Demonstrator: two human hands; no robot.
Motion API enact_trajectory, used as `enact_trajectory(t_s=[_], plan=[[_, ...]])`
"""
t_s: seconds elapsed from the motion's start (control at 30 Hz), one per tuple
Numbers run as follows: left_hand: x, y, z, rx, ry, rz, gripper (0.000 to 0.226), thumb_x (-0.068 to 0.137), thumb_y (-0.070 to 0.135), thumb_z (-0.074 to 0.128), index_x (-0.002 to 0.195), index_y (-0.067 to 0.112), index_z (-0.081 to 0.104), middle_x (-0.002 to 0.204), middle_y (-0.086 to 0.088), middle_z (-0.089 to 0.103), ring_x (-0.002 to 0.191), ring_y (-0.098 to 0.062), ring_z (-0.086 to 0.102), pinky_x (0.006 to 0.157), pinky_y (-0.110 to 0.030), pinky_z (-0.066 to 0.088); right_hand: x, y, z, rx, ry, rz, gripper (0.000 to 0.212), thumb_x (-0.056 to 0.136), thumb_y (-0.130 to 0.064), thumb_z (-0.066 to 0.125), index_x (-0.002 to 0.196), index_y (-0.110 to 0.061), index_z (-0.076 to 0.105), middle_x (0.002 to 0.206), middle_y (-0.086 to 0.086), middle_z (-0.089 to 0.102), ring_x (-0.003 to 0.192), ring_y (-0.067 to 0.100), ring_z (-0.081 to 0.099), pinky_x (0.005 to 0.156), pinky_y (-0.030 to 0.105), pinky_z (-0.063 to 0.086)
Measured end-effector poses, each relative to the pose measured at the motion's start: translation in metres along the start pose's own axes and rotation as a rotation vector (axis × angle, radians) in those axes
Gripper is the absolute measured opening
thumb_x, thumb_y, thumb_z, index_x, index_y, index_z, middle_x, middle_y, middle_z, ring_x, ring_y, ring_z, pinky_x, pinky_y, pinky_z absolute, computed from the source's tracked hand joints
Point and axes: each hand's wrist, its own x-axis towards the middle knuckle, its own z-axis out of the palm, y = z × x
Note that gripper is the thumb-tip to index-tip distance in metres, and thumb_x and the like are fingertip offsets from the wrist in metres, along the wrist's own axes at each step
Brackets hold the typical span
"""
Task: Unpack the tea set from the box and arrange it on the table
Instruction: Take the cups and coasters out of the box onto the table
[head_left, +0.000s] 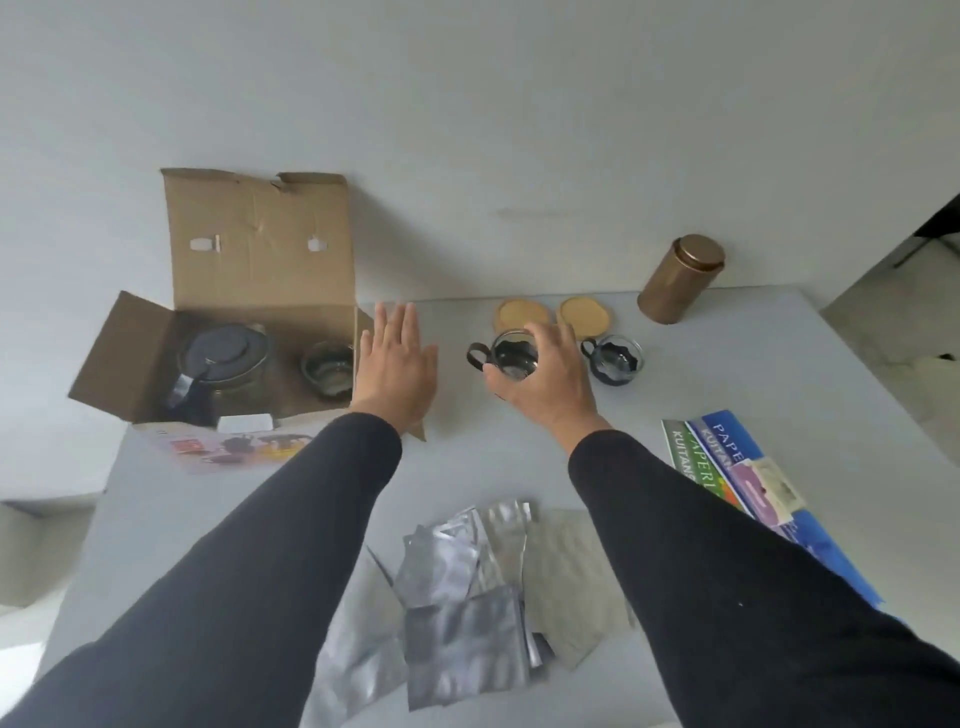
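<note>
Grey surface (727, 364) against pale wall. Right hand (545, 374) gripping glass cup (511, 356) right of open box (223, 358), beside second cup (615, 358), near coasters (522, 314). Left hand (397, 364) flat, fingers straight, at box edge. Teapot (226, 358) and one cup still boxed. Step: placing cup; next, likely lifting the rest out.

Brown cardboard box (260, 270); black-trimmed glass cups (511, 356); tan round coasters (584, 314); bronze metal canister (680, 280); silver foil pouches (462, 597); blue-green booklets (727, 457); grey table (779, 364).
</note>
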Motion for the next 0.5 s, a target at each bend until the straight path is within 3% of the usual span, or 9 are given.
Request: enact_trajectory(t_s=[0.2,0.5], plan=[[-0.008,0.060,0.077,0.103,-0.225,-0.042,0.071,0.101,0.034,0.034,0.153,0.005,-0.005,0.161,-0.008,-0.005,0.148,-0.027,-0.010,0.122,-0.042,0.005,-0.003,0.102,-0.022,-0.012,0.001,0.109,0.091,0.063,-0.053,0.080,0.132,-0.008,0.041,0.130,0.012,0.040,0.118,0.026,0.048,0.095,0.034,0.043],[-0.007,0.092,0.140,0.172,-0.446,-0.230,0.101,0.089,0.052,0.055,0.151,0.001,-0.008,0.160,-0.015,-0.009,0.148,-0.031,-0.008,0.120,-0.044,0.012,0.004,0.183,-0.020,-0.034,-0.041,0.204,0.102,0.053,-0.048,0.087,0.131,-0.004,0.037,0.127,0.015,0.039,0.113,0.030,0.049,0.090,0.037,0.046]])
